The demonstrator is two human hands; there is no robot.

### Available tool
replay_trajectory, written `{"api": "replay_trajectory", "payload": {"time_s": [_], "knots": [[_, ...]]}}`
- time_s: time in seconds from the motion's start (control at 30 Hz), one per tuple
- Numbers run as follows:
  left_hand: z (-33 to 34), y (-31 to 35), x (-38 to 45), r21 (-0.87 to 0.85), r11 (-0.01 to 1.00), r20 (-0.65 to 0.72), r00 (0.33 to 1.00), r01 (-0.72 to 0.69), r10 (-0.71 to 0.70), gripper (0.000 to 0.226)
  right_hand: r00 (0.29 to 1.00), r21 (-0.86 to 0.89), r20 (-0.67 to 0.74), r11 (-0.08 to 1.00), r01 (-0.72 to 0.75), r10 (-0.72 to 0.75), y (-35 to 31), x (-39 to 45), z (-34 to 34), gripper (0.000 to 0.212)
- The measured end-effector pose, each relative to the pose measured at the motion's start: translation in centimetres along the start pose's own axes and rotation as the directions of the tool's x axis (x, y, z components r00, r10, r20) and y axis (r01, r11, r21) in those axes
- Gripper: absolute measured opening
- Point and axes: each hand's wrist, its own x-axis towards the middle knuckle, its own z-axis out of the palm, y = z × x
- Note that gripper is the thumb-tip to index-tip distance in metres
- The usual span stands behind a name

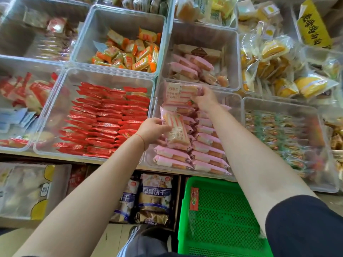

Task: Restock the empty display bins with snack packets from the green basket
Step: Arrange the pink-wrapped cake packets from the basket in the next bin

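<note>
Everywhere, clear bins (113,73) crowd the shelf (89,160).

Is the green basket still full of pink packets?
No: the green basket shows bare mesh with only one small red packet at its left wall.

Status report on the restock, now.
Left hand grips a pink packet. Right hand grips another, over the pink bin. Green basket near empty. Nothing blocking.

Bright, even light is cast from above; soft glare is seen on the clear bin (128,17) walls. Edges are bowed by wide-angle distortion and corners are blurred.
</note>
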Motion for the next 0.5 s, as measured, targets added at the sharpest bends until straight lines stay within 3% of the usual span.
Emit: {"api": "replay_trajectory", "payload": {"time_s": [0.13,0.23,0.3,0.33,0.37,0.43,0.47,0.5], "knots": [[0.3,-0.2,-0.6,-0.01,0.998,-0.007,0.998,-0.062,0.062,0.02,0.971,-0.017,-0.231,0.997,-0.07,0.065,0.2,-0.3,0.7,0.038],[0.5,0.0,-0.8,0.017,0.996,0.001,0.996,-0.086,0.086,0.019,0.895,-0.131,-0.443,0.991,-0.018,-0.043,0.5,-1.5,-0.1,0.036],[0.4,0.7,-0.8,0.088,0.988,0.023,0.992,-0.127,0.125,0.022,0.959,-0.067,-0.269,0.995,0.073,-0.089,0.4,-2.4,-1.4,0.03],[0.2,1.2,-0.8,0.115,0.982,0.051,0.988,-0.15,0.145,0.024,0.993,-0.031,-0.069,0.995,0.092,-0.094,0.1,-3.1,-2.2,0.033],[0.0,1.7,-0.8,0.143,0.974,0.083,0.983,-0.174,0.163,0.027,0.983,-0.033,0.164,0.996,0.084,-0.078,-0.2,-3.9,-2.8,0.04],[-0.4,3.0,-0.6,0.201,0.949,0.114,0.968,-0.242,0.223,0.032,0.85,-0.126,0.526,0.991,0.05,0.023,-0.3,-5.1,-3.7,0.045],[-0.5,3.5,-0.3,0.239,0.927,0.097,0.957,-0.289,0.273,0.035,0.796,-0.161,0.602,0.986,0.036,0.069,-0.1,-5.3,-4.0,0.041],[-0.6,3.8,0.0,0.296,0.891,0.042,0.937,-0.344,0.348,0.037,0.787,-0.158,0.611,0.987,0.014,0.086,0.2,-5.3,-4.2,0.037]]}}
